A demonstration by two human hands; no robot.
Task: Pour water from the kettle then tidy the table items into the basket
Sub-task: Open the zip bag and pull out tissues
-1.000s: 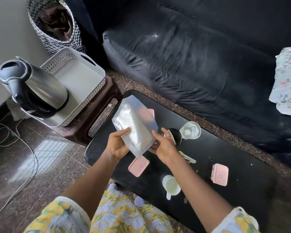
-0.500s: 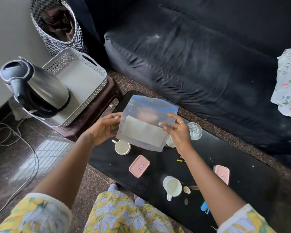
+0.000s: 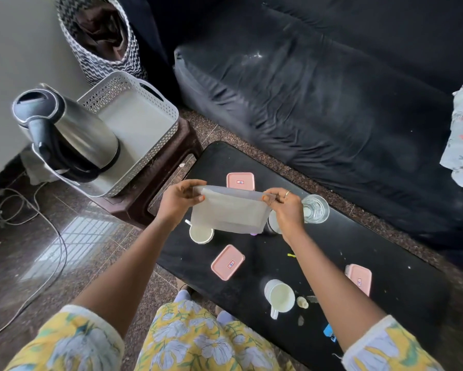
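Bag (image 3: 229, 212) is sitting lower and flatter than half a second ago, when it was hanging upright with its blue zip line showing. The top edge is now being pulled taut, so probably sealing or flattening it before stowing; tidy phase is barely started. Left hand (image 3: 178, 203) is pinching the left top corner, right hand (image 3: 286, 210) is pinching the right one, fingers closed on the plastic, bag hovering over the table (image 3: 332, 263). Basket (image 3: 144, 162) is waiting beside the table's left end, holding only the kettle (image 3: 72, 132). Pink boxes (image 3: 227, 262), mugs (image 3: 279, 295) and glass (image 3: 315, 208) are still lying on the table.
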